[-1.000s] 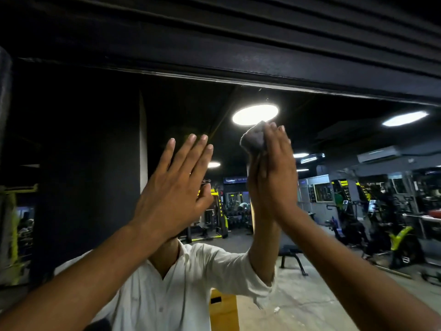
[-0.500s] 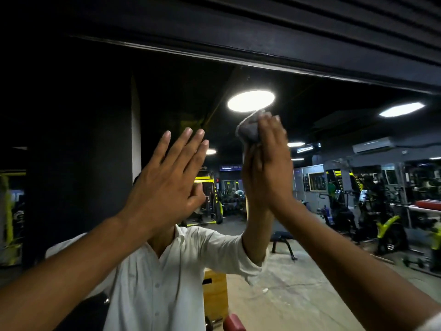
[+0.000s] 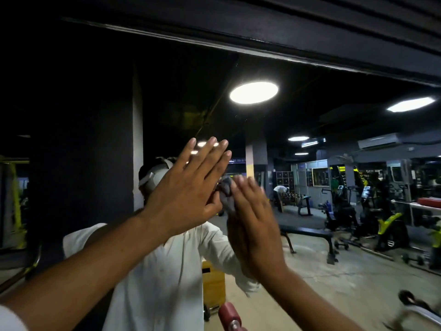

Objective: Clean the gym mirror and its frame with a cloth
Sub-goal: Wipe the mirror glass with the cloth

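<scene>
The gym mirror [image 3: 310, 144] fills most of the view, and its dark frame [image 3: 262, 46] runs along the top edge. My right hand [image 3: 255, 218] presses a grey cloth [image 3: 226, 194] flat against the glass with straight fingers; only the cloth's top shows past the fingertips. My left hand [image 3: 188, 187] lies flat on the mirror just left of the cloth, fingers straight and spread. Both forearms reach up from the bottom corners. My reflection in a white shirt stands behind the hands.
A dark slatted wall [image 3: 334, 17] sits above the frame. A red padded roller [image 3: 228, 314] pokes up at the bottom centre. The mirror reflects a bench [image 3: 307, 232], exercise machines [image 3: 358, 206], ceiling lights and a person bending in the distance.
My right hand has drawn the cloth down the glass, from beside the reflected ceiling light to about head height of my reflection. My left hand stays flat on the mirror.
</scene>
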Demonstrator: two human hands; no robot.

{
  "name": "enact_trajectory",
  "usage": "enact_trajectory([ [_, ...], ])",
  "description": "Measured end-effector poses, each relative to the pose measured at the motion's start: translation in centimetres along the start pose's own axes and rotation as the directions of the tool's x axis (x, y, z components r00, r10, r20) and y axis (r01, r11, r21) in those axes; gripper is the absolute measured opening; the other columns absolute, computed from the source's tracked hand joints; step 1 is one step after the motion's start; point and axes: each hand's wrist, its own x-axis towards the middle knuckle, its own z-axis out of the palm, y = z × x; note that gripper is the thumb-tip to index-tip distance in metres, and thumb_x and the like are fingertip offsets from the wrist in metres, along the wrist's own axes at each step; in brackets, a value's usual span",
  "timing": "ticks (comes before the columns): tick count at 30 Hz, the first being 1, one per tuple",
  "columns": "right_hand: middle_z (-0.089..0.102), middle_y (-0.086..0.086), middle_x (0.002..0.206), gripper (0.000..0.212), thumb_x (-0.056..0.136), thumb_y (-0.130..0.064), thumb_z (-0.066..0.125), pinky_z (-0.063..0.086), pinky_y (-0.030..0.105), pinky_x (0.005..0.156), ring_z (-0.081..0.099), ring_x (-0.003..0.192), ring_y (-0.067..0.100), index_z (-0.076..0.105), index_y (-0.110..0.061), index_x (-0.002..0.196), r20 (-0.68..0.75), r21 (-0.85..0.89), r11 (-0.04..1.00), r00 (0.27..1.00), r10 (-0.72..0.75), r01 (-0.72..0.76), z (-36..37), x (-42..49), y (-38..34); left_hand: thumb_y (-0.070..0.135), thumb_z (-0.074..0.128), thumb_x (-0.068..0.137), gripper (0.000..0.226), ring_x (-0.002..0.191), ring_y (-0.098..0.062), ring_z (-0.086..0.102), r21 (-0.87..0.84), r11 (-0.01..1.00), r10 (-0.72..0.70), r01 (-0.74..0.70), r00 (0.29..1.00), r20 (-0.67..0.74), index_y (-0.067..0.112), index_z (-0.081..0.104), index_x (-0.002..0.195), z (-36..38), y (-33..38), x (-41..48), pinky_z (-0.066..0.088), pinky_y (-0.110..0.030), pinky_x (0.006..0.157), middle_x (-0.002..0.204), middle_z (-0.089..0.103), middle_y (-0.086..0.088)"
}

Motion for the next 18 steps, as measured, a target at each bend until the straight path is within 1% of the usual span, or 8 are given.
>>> enact_trajectory([
  [3,0.021,0.001,0.175,0.071,0.102,-0.016,0.064,0.020,0.052,0.131,0.017,0.162,0.023,0.029,-0.018,0.164,0.056,-0.070,0.990,0.992,-0.116,0.120,-0.9,-0.1,1.9,0.045,0.033,0.102,0.079,0.165,-0.032,0.009,-0.013,0.998,0.063,-0.063,0.998,-0.002,0.007,0.016,0.169,0.1,0.2,-1.9,0.017,-0.059,0.131,0.178,0.009,-0.016],
  [6,0.026,0.007,0.173,0.059,0.108,-0.026,0.045,0.013,0.047,0.132,0.016,0.162,0.022,0.031,-0.011,0.163,-0.065,-0.058,0.998,0.997,0.029,-0.033,-2.0,5.6,3.3,0.043,0.037,0.102,0.078,0.165,-0.031,0.012,-0.008,0.999,0.033,-0.033,0.999,-0.013,0.007,0.018,0.169,-0.2,-0.6,-3.4,0.019,-0.059,0.130,0.177,0.012,-0.016],
  [9,0.021,0.010,0.174,0.062,0.109,-0.029,0.037,0.015,0.053,0.131,0.010,0.163,0.024,0.024,-0.007,0.165,-0.139,-0.021,0.991,0.982,0.128,-0.132,-1.0,8.4,1.3,0.042,0.040,0.103,0.078,0.165,-0.031,0.012,0.000,1.000,-0.017,0.017,0.999,-0.031,0.006,0.019,0.169,-0.6,-1.8,-5.1,0.021,-0.060,0.129,0.177,0.012,-0.016],
  [11,0.016,0.011,0.175,0.065,0.106,-0.018,0.047,0.015,0.055,0.130,0.006,0.163,0.026,0.022,-0.010,0.166,-0.103,-0.036,0.997,0.993,0.062,-0.066,0.9,6.9,-1.7,0.043,0.040,0.104,0.078,0.165,-0.031,0.010,0.007,0.999,-0.047,0.047,0.998,-0.032,0.006,0.018,0.169,-1.0,-2.6,-6.5,0.020,-0.060,0.130,0.177,0.011,-0.016],
  [13,0.013,0.011,0.175,0.076,0.100,-0.005,0.059,0.015,0.055,0.131,0.005,0.163,0.028,0.022,-0.013,0.167,0.025,-0.059,0.993,0.994,-0.104,0.105,2.8,3.7,-4.7,0.043,0.041,0.104,0.078,0.165,-0.032,0.011,0.008,0.998,-0.068,0.069,0.997,-0.031,0.005,0.019,0.168,-1.3,-3.5,-8.4,0.020,-0.060,0.130,0.177,0.012,-0.016],
  [15,0.014,0.011,0.175,0.083,0.096,0.000,0.065,0.012,0.052,0.132,0.005,0.163,0.029,0.025,-0.015,0.166,0.165,-0.053,0.965,0.955,-0.247,0.259,3.6,1.4,-6.3,0.044,0.040,0.105,0.077,0.164,-0.033,0.015,0.017,0.998,-0.061,0.061,0.998,-0.033,0.003,0.022,0.167,-1.8,-4.7,-10.4,0.022,-0.060,0.130,0.176,0.015,-0.017],
  [17,0.018,0.011,0.174,0.085,0.094,0.000,0.069,0.014,0.052,0.132,0.009,0.163,0.026,0.027,-0.017,0.166,0.163,-0.092,0.949,0.945,-0.284,0.301,3.4,2.9,-6.1,0.045,0.039,0.107,0.075,0.163,-0.033,0.018,0.054,0.998,-0.037,0.039,0.999,-0.027,0.003,0.023,0.167,-2.2,-6.3,-12.6,0.025,-0.061,0.128,0.176,0.017,-0.018],
  [18,0.021,0.010,0.174,0.081,0.096,-0.002,0.068,0.017,0.054,0.131,0.011,0.163,0.025,0.028,-0.017,0.165,0.116,-0.101,0.963,0.965,-0.237,0.249,3.4,4.4,-6.2,0.045,0.040,0.107,0.075,0.163,-0.034,0.018,0.074,0.997,-0.031,0.033,0.999,-0.020,0.003,0.023,0.167,-2.4,-7.1,-13.6,0.027,-0.062,0.127,0.176,0.017,-0.018],
])
